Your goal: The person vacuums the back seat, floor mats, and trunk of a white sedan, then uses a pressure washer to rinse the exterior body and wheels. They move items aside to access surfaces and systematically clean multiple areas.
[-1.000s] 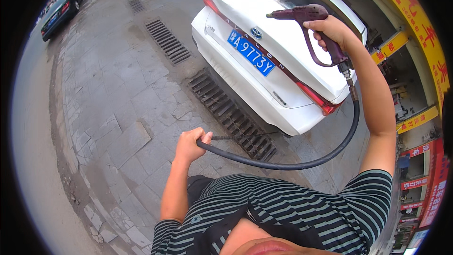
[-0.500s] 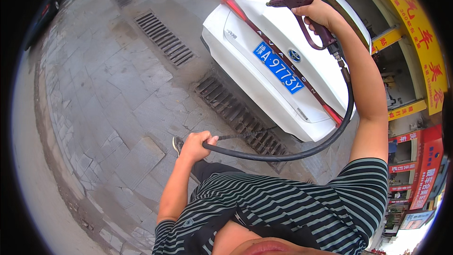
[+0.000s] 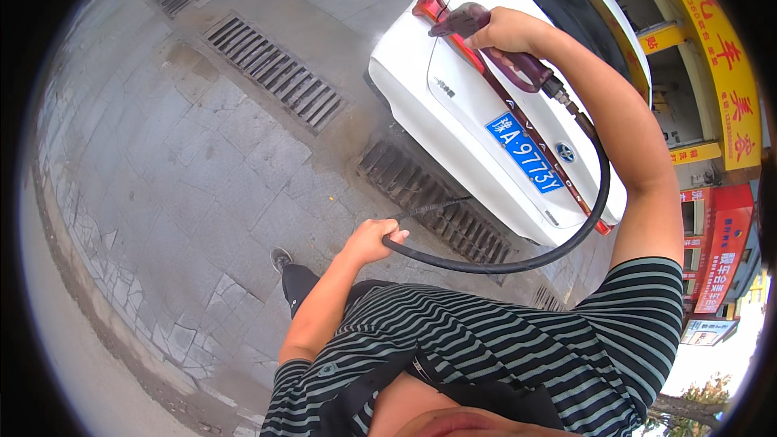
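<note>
A dark maroon spray gun [image 3: 465,18] is gripped in my right hand [image 3: 510,36], fingers wrapped round its handle. It is held out over the rear of a white car [image 3: 409,73], with its nozzle overlapping the red left tail light in the picture. A thick black hose [image 3: 566,248] loops from a metal fitting at the gun's base to my left hand [image 3: 374,241], which is closed on it. Past that hand the hose runs back toward the drain grating. Whether the trigger is pressed I cannot tell, and no spray shows.
Grey paving stones [image 3: 235,194] lie to the left. One metal drain grate [image 3: 275,69] crosses the ground, and another grate [image 3: 413,178] runs along the car's rear bumper. Shopfronts with yellow signs [image 3: 720,57] and a red sign [image 3: 723,251] line the right.
The spray gun has shifted left across the car's rear to the left tail light. In the picture the car now sits farther right. Both hands keep their hold, and my left foot has moved left.
</note>
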